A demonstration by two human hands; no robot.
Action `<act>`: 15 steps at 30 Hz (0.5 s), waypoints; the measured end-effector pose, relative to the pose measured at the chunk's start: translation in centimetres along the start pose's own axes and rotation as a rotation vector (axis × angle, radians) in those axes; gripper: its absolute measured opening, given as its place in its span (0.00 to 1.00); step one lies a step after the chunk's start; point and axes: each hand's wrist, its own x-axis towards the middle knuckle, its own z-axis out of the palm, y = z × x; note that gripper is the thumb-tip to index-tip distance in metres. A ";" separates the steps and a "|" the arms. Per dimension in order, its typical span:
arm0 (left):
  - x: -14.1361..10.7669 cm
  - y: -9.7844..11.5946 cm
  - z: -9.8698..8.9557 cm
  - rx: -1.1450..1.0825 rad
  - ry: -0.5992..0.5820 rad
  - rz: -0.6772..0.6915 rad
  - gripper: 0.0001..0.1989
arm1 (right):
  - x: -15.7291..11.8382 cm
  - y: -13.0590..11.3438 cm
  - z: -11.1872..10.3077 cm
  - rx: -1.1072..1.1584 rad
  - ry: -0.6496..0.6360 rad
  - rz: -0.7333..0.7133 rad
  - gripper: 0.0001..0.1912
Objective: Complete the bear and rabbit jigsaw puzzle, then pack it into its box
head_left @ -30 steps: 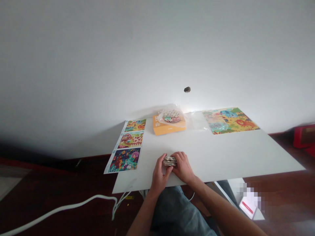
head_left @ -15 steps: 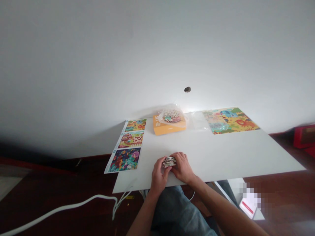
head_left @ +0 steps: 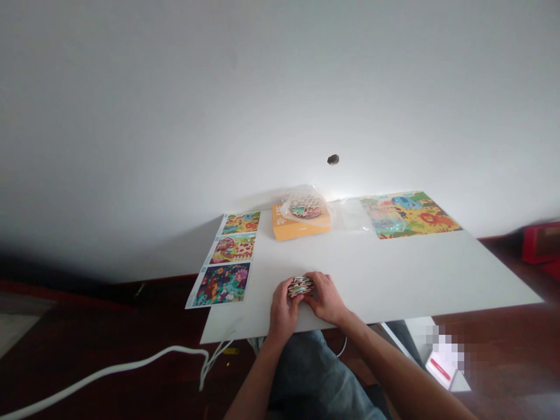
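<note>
A stack of puzzle pieces sits between my two hands near the table's front edge, its layered edges facing up toward me. My left hand grips its left side, with the thumb along the near face. On the right side, my right hand curls its fingers round the same stack. Both hands are closed on it, low over the white table. Fingers cover the stack's two ends.
A picture sheet with three scenes overhangs the table's left edge. At the back, a bag of puzzle pieces rests on an orange card. Clear plastic partly covers an animal picture. A white cable hangs at left.
The stack has tipped slightly in my hands, and a bit more coloured surface shows among its layers. Both hands have barely shifted.
</note>
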 end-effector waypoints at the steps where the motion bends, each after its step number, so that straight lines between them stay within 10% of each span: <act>1: 0.0 0.0 0.0 -0.021 -0.004 -0.008 0.20 | -0.1 0.0 -0.1 0.051 0.006 0.016 0.21; 9: 0.2 0.8 -0.1 -0.139 0.001 -0.063 0.24 | 4.3 -1.5 -3.5 0.789 0.271 0.287 0.27; 15: 0.5 0.8 -0.4 -0.109 0.009 -0.059 0.18 | 13.9 -1.9 -8.0 0.645 0.235 0.420 0.20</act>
